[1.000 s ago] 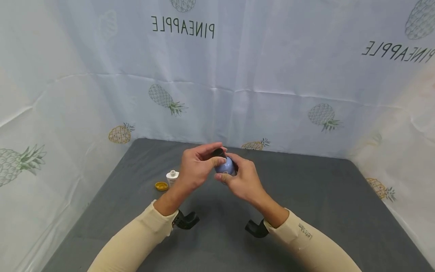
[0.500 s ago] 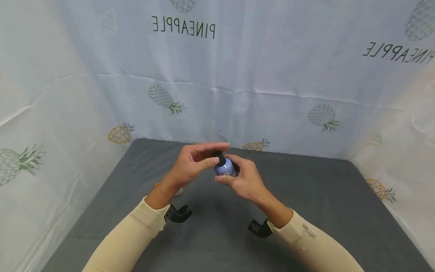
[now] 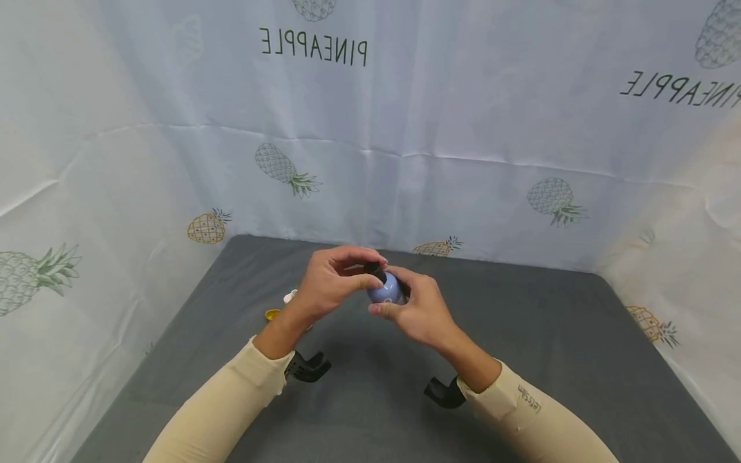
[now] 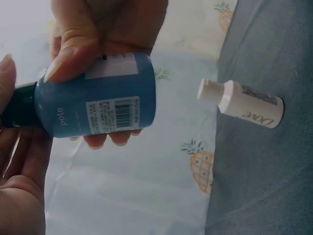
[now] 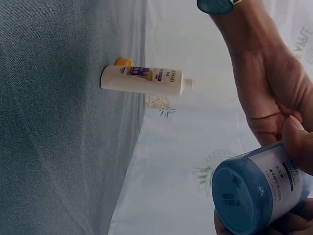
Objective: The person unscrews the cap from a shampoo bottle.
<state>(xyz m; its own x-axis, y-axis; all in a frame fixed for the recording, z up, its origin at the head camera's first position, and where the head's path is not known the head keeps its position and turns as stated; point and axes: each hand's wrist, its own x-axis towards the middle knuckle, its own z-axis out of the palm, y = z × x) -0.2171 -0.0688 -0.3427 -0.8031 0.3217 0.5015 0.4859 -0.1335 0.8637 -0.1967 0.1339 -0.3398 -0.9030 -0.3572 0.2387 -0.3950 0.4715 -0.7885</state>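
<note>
Between both hands is a blue bottle point(image 3: 386, 290) with a black cap point(image 3: 374, 270), tilted up to the left in the head view. My right hand point(image 3: 421, 307) grips the bottle's body, thumb on the near side. My left hand point(image 3: 329, 283) has its thumb and fingers around the black cap point(image 4: 19, 105). In the left wrist view the bottle's barcode label point(image 4: 113, 116) shows. From the right wrist, the bottle's base point(image 5: 239, 198) faces the camera.
An uncapped white bottle point(image 5: 142, 81) stands on the grey table point(image 5: 58, 137), a yellow cap point(image 3: 272, 315) beside it, partly behind my left wrist in the head view. The left wrist view shows a capped white Dove bottle point(image 4: 252, 105). Printed curtains point(image 3: 463, 128) enclose the table.
Half a second ago my left fingers were spread looser around the cap, and the forearm hid more of the white bottle. Now they have closed around it again. My right hand has barely moved.
</note>
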